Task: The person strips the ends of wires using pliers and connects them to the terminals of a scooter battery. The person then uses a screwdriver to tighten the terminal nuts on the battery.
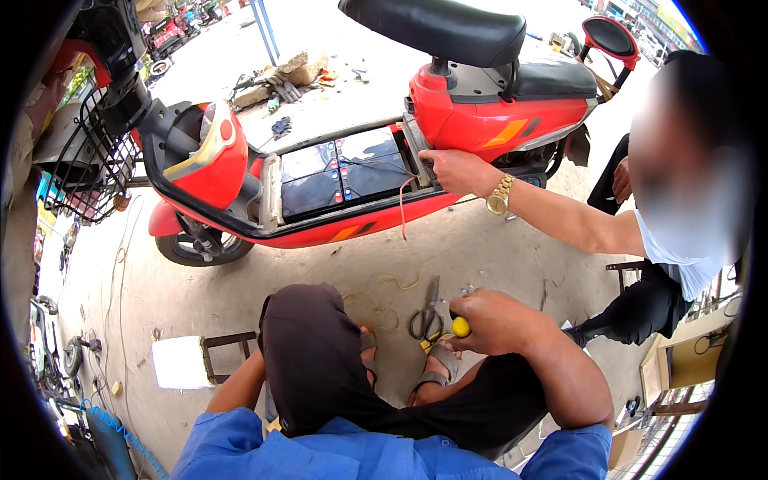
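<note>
My right hand (500,322) is closed around something with a rounded yellow end (461,326), held above my right foot; the rest of it is hidden in the fist. My left forearm (242,382) runs down beside my left knee, and the hand is hidden behind the leg. Black-handled scissors (428,320) lie on the ground between my feet, close to my right hand. Ahead stands a red electric scooter (392,222) with its floor compartment uncovered, showing dark wired batteries (308,180). Another person's hand (460,170), wearing a gold watch, touches the compartment's seat-side end, near a dangling red wire (403,212).
A person (680,200) sits at the right. A small stool with a white top (180,362) stands left of my knee. Rubble (292,76) and a dark glove (281,126) lie beyond the scooter. A wooden box (692,364) is at the lower right; cables (120,256) trail at left.
</note>
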Available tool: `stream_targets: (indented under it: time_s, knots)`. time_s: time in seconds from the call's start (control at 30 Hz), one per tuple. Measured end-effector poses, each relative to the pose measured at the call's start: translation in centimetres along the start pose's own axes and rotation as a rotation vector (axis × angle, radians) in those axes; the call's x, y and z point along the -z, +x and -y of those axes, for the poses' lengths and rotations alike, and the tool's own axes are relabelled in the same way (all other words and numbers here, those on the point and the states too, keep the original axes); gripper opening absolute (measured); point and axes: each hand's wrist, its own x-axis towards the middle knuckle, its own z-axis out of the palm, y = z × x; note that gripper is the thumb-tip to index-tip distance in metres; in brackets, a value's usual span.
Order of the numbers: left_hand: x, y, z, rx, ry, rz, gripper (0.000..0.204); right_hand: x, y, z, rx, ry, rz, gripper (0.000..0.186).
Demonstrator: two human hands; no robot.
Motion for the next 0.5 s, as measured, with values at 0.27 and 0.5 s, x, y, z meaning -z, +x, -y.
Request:
stream_targets:
  time_s: [0.27, 0.5]
  knots:
    - [-1.1, -1.4, 9.5, 0.278, -0.096, -0.337, 0.045, 0.2, 1.3, 1.1, 0.061, -0.006, 0.08, 0.044]
    - [0.6, -5.2, 10.8, 0.525, -0.34, -0.618, 0.035, -0.5, 2.8, 2.5, 0.062, -0.009, 0.143, 0.041]
